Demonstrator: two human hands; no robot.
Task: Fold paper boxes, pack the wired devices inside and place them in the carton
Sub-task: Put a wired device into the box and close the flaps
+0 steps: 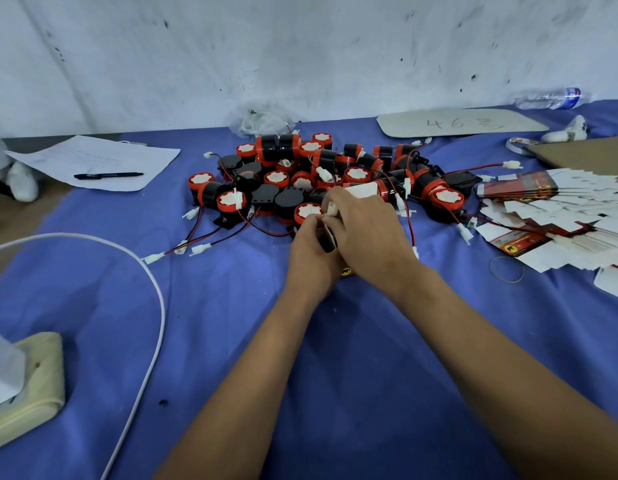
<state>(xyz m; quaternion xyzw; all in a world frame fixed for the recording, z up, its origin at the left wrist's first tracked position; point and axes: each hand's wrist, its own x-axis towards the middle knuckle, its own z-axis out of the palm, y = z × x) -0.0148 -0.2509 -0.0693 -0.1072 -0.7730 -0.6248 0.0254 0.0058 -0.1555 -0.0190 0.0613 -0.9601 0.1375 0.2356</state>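
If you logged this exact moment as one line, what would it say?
step: packing device into box | left hand: holds paper box | right hand: pinches white connector | device pile: behind hands

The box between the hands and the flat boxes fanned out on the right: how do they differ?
The box in the hands is opened up and gripped by the left hand and right hand, mostly hidden by them; the flat boxes lie unfolded, overlapping and untouched on the blue cloth. Both show red printing with a yellow-and-black emblem.
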